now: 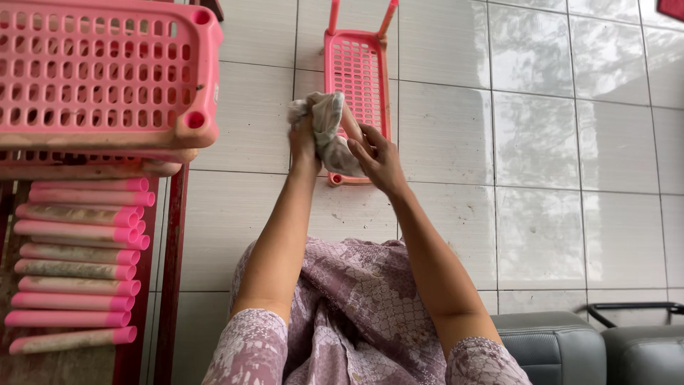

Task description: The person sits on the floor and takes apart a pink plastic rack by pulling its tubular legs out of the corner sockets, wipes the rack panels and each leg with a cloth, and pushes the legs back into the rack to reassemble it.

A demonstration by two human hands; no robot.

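Two hands meet over a crumpled grey-white cloth [329, 135], held up above the tiled floor [541, 142]. The left hand [304, 139] is closed around the cloth's left side, its fingers buried in the bunched fabric. The right hand [377, 158] is half curled, fingers pressed to the cloth's right and lower part, the thumb side toward the camera. Between them the cloth is wadded into a loose ball, with a folded tip sticking up at the top.

Directly behind the cloth a pink perforated plastic shelf panel [358, 71] lies on the floor, two pink tube legs rising from its far end. Its near edge is hidden by the hands, and the cloth may be touching it, though that cannot be told from this angle.

Both bare forearms run down to a lap in a mauve patterned garment [356, 299].

At the upper left a stack of pink perforated trays [107, 78] sits on a dark red-edged wooden stand [173, 249]. Below the trays, on the same stand, lies a row of pink plastic tubes [78, 264], side by side, several smeared with grey dirt.

At the lower right corner are grey cushioned seats [563, 346], with a dark metal handle [630, 308] just above them.
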